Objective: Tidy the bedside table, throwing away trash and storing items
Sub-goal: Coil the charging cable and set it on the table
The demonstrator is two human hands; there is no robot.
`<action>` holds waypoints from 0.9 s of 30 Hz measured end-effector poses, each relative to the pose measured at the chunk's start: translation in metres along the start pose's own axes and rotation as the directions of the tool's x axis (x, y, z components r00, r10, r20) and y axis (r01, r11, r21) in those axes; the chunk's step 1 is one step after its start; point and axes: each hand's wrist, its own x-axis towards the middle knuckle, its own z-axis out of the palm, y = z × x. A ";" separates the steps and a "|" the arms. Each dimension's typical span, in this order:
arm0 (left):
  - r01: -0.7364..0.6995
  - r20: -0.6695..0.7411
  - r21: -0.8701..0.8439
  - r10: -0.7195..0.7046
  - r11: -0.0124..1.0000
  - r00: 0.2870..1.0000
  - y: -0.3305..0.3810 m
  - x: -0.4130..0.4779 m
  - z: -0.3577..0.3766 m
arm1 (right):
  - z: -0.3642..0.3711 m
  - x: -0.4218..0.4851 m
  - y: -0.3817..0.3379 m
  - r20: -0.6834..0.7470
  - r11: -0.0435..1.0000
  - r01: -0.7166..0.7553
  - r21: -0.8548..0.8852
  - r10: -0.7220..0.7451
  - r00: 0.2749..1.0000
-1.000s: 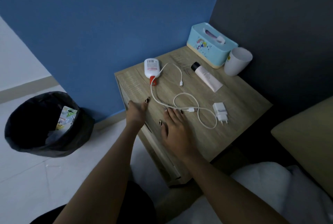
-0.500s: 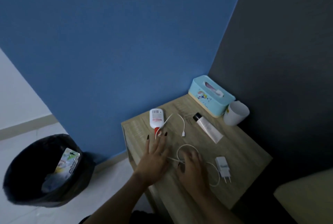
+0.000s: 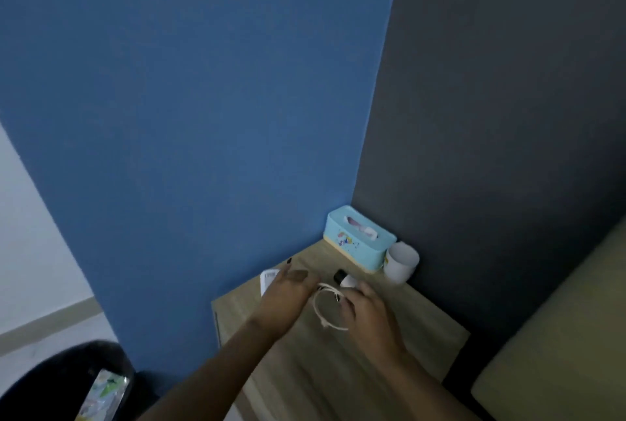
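On the wooden bedside table (image 3: pixel 338 373), a white charging cable (image 3: pixel 320 309) hangs in a loop between my two hands. My left hand (image 3: pixel 288 293) pinches one side of the loop, and my right hand (image 3: pixel 367 314) grips the bunched strands on the other side. A white bottle (image 3: pixel 268 280) lies partly hidden behind my left hand. Just beyond my right fingers the black cap of a white tube (image 3: pixel 341 276) shows. The charger plug is hidden.
A light-blue tissue box (image 3: pixel 359 239) and a white cup (image 3: pixel 401 263) stand in the table's back corner against the walls. A black-lined trash bin (image 3: pixel 57 383) holding a colourful wrapper (image 3: pixel 103 393) sits on the floor at the left. A bed edge (image 3: pixel 559 353) lies to the right.
The camera has tilted up. Both hands moved further onto the table and gathered the cable, which lay spread out flat, into a small loop between them.
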 end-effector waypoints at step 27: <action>0.385 -0.043 -0.591 -0.504 0.709 0.862 -0.059 -0.032 -0.237 | -0.197 0.080 -0.046 -0.170 0.612 -0.127 0.781 0.404 0.899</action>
